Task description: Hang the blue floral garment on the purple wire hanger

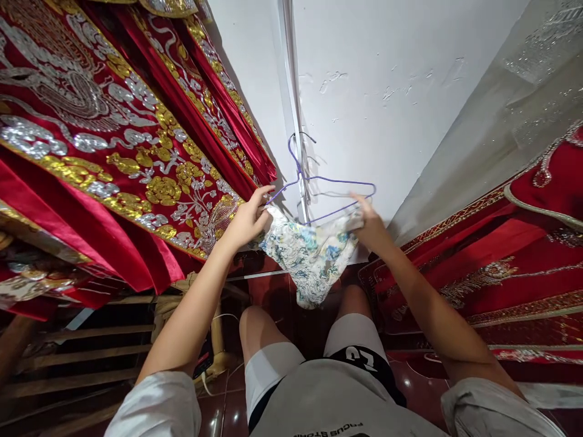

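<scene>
A white garment with a blue, green and yellow print and a gathered, crinkled body (314, 258) hangs between my hands above my knees. My left hand (250, 218) grips its left upper corner, beside the left arm of a purple hanger (339, 180). On the other side, my right hand (371, 226) is closed on the right upper corner, slightly blurred, with a finger by the hanger's right end. The hanger's lower bar runs just above the garment's top edge. Its hook points up in front of a pale vertical strip. The fingertips behind the cloth are hidden.
Red drapery with gold and silver embroidery (155, 170) hangs at left; red, beaded cloth (492, 273) lies at right. Ahead is a white wall (364, 91) with a vertical strip (286, 67). A slatted wooden piece (86, 364) and a white cable are at lower left, over dark red floor tiles.
</scene>
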### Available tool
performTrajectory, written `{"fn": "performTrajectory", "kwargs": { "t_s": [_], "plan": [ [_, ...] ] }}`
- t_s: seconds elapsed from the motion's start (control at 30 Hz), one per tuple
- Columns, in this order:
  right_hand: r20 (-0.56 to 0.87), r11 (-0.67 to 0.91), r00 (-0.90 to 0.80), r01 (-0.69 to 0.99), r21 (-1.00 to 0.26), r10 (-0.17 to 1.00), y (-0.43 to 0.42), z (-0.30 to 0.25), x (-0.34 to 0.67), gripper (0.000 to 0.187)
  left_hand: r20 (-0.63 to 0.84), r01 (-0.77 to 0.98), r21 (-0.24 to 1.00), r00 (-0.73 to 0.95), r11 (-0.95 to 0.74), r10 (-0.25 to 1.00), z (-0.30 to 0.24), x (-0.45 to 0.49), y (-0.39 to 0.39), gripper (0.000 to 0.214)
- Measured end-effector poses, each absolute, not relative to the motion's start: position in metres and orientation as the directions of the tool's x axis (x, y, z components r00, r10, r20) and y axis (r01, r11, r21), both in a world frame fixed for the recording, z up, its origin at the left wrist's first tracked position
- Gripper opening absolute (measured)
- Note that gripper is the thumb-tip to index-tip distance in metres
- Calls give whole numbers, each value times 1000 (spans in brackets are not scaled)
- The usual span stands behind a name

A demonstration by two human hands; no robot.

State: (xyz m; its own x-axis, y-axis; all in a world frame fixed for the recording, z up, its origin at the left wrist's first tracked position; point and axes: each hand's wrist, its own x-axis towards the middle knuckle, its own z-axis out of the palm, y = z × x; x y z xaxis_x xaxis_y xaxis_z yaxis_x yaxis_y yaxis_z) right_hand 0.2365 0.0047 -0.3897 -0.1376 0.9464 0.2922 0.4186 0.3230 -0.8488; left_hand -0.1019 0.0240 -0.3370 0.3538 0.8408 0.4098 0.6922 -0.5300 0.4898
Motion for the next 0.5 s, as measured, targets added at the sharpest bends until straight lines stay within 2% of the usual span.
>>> {"fn": "performTrajectory", "kwargs": {
  "t_s": [0.07,0.13,0.2,0.27,0.33,0.4,0.47,0.5],
  "plan": [
    [323,292,20,380,-878,946,16,-387,256,100,402,707,505,314,-495,860,-337,-105,22,44],
    [328,276,82,373,-886,941,37,-388,273,109,389,700,528,304,-481,870,-335,-106,20,38],
    [304,252,85,372,-893,949,60,-388,284,108,357,680,546,338,-489,871,-333,-104,20,35],
    [275,229,76,368,-901,959,76,-384,289,96,344,674,556,346,-487,873,-332,-101,21,29],
    [217,194,23,366,-910,976,80,-376,292,74,386,695,546,286,-467,877,-333,-102,25,24],
    [77,120,-132,364,-924,988,72,-365,295,57,466,726,535,174,-433,868,-333,-106,30,22],
    [-91,21,-317,334,-942,944,58,-358,294,53,479,722,571,92,-390,873,-330,-108,35,21],
    [-128,-19,-362,291,-957,923,52,-357,291,54,444,703,608,85,-370,892,-327,-108,37,21]
  ]
}}
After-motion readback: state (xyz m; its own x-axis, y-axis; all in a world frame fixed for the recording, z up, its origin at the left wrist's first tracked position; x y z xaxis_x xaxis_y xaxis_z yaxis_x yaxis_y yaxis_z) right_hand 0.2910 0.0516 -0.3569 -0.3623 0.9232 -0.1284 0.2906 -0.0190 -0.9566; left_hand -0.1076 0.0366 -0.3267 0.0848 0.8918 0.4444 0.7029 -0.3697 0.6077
